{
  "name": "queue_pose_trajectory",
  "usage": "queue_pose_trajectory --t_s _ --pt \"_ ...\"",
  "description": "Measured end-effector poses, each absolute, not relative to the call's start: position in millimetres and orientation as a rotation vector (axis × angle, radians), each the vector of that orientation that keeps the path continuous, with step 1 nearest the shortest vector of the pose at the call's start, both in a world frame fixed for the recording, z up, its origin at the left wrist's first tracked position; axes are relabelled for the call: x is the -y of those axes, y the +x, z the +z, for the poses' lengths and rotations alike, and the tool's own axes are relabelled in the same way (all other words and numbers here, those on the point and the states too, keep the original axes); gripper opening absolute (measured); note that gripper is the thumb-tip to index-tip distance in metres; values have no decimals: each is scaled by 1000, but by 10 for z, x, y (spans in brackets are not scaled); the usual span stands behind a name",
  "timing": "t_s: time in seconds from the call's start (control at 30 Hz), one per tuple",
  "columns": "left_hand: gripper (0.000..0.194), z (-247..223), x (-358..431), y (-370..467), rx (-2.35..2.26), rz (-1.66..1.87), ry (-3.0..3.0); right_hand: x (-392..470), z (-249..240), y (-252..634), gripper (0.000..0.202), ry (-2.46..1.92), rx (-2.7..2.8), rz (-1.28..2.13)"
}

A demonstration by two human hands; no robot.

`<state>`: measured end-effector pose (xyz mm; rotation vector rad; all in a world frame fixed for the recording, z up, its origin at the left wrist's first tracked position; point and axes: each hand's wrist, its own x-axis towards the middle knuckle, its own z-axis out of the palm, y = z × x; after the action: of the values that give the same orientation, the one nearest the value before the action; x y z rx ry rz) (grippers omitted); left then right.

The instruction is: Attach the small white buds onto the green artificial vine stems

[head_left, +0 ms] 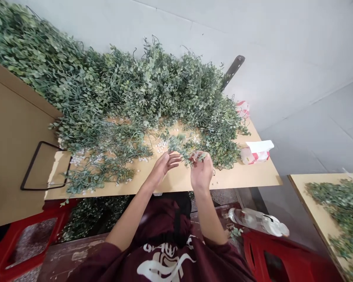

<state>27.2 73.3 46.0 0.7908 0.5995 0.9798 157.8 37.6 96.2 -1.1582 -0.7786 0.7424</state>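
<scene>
My right hand [201,172] is closed around the lower end of a small sprig of artificial greenery [179,144], its leaves slightly blurred and pointing up and left. Beside it, my left hand [162,167] is open, fingers stretched toward the sprig; whether they touch it I cannot tell. Both hands are above the front part of a light wooden table [235,178]. Behind them a large heap of green leafy sprigs [164,84] covers the back of the table. To the left lies a looser pile of thin stems [106,168], with small white pieces [161,145] scattered around.
At the right end are a tissue pack [257,153] and a dark handle-like strip [233,72] against the wall. A black wire frame [29,172] and a cardboard panel [14,145] stand left. Below are red stools [288,256] and a clear bottle [253,220].
</scene>
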Motion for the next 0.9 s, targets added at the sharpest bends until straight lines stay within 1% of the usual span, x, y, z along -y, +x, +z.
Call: queue_pose_trajectory --t_s 0.13,0.3,0.5,0.63,0.73,0.83,0.87,0.9 --pt "48 544 -853 461 -658 864 678 -139 618 1525 34 -1206 715 829" --pt "46 629 -831 556 -721 780 713 127 454 1582 35 -1168 636 878" --pt "45 693 -814 643 -711 909 706 285 508 1636 34 -1118 621 778" --pt "39 751 -774 631 -794 867 761 319 555 1681 37 -1185 702 675" --pt "35 776 -776 596 -877 915 889 341 588 1765 31 -1251 825 666" --pt "32 762 -797 587 -919 1033 1054 299 662 1858 21 -1246 918 789" --pt "31 756 -800 596 -934 1044 1114 261 697 1880 26 -1244 960 842" --pt "31 753 -799 608 -955 1042 1173 210 735 1895 36 -1258 1020 895"
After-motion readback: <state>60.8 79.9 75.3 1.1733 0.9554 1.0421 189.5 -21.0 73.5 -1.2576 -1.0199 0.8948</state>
